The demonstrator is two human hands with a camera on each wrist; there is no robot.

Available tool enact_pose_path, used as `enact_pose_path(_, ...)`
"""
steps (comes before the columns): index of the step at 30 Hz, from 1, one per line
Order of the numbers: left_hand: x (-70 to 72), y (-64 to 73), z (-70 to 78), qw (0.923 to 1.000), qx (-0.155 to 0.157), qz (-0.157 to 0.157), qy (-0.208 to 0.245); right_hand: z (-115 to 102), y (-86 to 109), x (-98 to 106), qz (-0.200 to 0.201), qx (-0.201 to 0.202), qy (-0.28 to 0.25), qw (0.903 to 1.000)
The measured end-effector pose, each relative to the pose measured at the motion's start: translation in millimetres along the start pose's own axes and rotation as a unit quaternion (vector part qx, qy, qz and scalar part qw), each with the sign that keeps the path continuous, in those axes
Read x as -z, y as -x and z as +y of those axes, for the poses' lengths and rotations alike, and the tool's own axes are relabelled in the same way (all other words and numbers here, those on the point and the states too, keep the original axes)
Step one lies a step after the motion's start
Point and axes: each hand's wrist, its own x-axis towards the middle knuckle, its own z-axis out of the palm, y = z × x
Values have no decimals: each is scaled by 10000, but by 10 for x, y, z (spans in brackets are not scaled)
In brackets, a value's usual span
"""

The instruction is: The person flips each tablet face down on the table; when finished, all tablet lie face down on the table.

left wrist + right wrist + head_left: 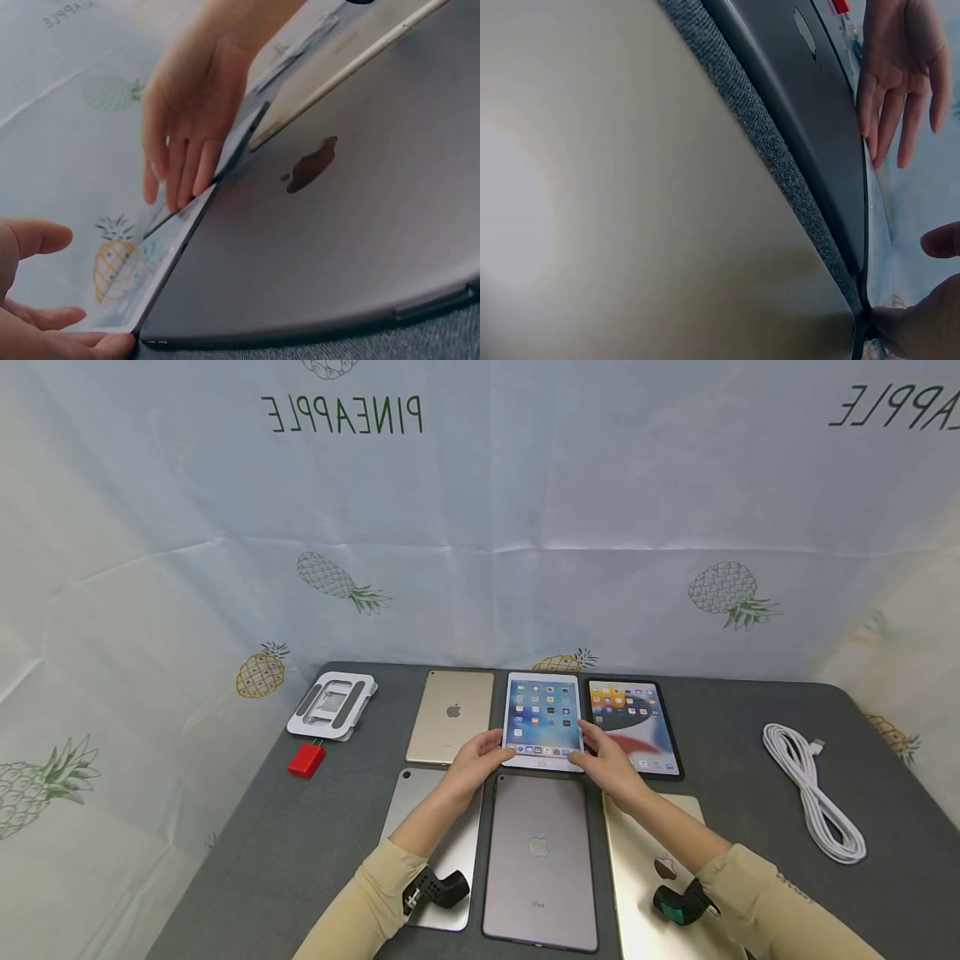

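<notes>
A small white-framed tablet point(543, 714) lies screen up in the back row, its home screen lit. My left hand point(476, 766) is at its lower left corner, fingertips right at the edge and thumb raised over the border. At the lower right side is my right hand point(611, 768), thumb over the screen corner and fingers along the edge. In the left wrist view the right hand point(199, 120) shows long, straight fingers. The left hand point(904, 67) looks equally straight-fingered in the right wrist view. A grey tablet point(538, 860) lies back up just in front.
Beside the white tablet lie a gold tablet point(450, 718) and a black-framed lit tablet point(634, 727). Under my forearms are a silver tablet point(457, 868) and another gold tablet point(637, 877). A folded stand point(332, 704), red charger point(306, 760) and coiled white cable point(813, 793) lie farther out.
</notes>
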Motion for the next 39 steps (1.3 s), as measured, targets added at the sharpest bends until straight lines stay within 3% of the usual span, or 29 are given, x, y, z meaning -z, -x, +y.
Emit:
enact_pose_path(10, -4, -57, 42, 9981, 321, 72, 524, 7, -10, -7, 43, 40, -33, 10000)
enact_pose_path(18, -11, -82, 24, 9868, 265, 428, 1538, 26, -13, -23, 11, 41, -233, 9997)
enact_pose_path(28, -35, -88, 22, 9894, -18, 983, 1066, 30, -41, -63, -53, 119, -427, 9990)
enact_pose_path(34, -85, -61, 40, 9879, -310, 1224, 897, -39, -82, -78, 68, 295, 41, 9995)
enact_pose_path(39, -161, -10, 124, 9863, -580, 1328, 787, -222, -169, -140, 152, 746, 384, 9964)
